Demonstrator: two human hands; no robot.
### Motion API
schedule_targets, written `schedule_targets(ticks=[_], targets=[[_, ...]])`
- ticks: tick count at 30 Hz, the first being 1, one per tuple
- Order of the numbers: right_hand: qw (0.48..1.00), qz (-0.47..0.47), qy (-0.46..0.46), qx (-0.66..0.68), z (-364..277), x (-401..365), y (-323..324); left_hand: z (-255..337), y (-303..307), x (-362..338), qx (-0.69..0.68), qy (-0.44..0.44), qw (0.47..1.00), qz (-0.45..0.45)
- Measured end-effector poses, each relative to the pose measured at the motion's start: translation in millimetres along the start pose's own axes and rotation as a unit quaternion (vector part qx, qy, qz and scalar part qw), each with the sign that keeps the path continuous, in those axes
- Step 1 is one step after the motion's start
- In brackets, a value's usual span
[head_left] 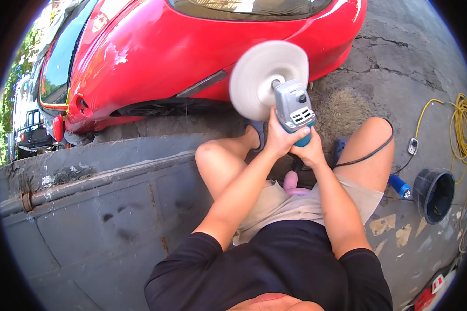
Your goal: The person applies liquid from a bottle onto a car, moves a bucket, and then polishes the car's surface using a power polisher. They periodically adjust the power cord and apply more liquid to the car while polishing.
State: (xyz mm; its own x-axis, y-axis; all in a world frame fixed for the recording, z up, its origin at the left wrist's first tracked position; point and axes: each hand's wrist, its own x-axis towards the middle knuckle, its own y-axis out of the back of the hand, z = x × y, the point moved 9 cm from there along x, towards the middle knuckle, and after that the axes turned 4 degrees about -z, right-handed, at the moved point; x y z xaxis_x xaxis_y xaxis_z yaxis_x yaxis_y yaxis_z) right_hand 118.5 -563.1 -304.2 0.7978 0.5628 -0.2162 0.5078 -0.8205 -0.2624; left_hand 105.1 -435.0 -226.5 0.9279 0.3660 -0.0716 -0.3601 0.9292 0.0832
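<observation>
1. Holds a grey-and-blue polisher [296,103] with both hands, out in front of the lap, near the side of a red car [192,46].
2. With the left hand [281,136], closes around the tool's body, thumb laid over the blue part.
3. With the right hand [309,153], grips the rear end, just beside the left; cannot make out the fingers underneath.
4. Faces the round white pad [251,85], blurred, towards the car; cannot tell whether touching the paint.
5. Across the right thigh and around the knee, a black cable [369,154].
6. On the grey floor [394,65] to the right, a blue flashlight [398,185] just beside a dark bucket [424,191].
7. Farther forward, near a grey socket [413,146], a coiled yellow cord [461,124].
</observation>
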Motion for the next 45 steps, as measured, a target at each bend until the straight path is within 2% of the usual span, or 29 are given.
schedule_targets(ticks=[8,13,19,24,29,32,35,37,39,45], targets=[[0.996,-0.061,-0.034,-0.055,30,-6,-56,-10,57,-41,-0.06,0.007,0.997,0.042],[0.99,-0.104,-0.048,-0.083,24,-4,-82,-13,86,-56,-0.089,-0.007,0.993,0.075],[0.99,-0.098,-0.046,-0.095,32,-4,-85,-2,85,-53,-0.082,-0.012,0.995,0.059],[0.994,-0.037,-0.04,-0.099,22,-8,-50,-8,53,-38,-0.096,-0.003,0.995,0.032],[0.997,0.054,-0.022,-0.054,14,-10,1,-17,1,-3,-0.036,0.01,0.999,-0.021],[0.994,0.102,-0.011,-0.034,0,-5,33,0,-32,23,0.028,0.006,0.999,-0.046],[0.992,0.126,0.006,0.006,-21,1,54,16,-62,51,0.122,0.039,0.989,-0.068],[0.988,0.139,0.015,0.06,-19,4,65,17,-81,70,0.194,0.097,0.972,-0.088],[0.981,0.167,0.009,0.1,-20,7,77,19,-101,85,0.203,0.105,0.968,-0.101],[0.981,0.184,-0.011,0.062,-31,5,95,17,-119,97,0.205,0.12,0.965,-0.109]])
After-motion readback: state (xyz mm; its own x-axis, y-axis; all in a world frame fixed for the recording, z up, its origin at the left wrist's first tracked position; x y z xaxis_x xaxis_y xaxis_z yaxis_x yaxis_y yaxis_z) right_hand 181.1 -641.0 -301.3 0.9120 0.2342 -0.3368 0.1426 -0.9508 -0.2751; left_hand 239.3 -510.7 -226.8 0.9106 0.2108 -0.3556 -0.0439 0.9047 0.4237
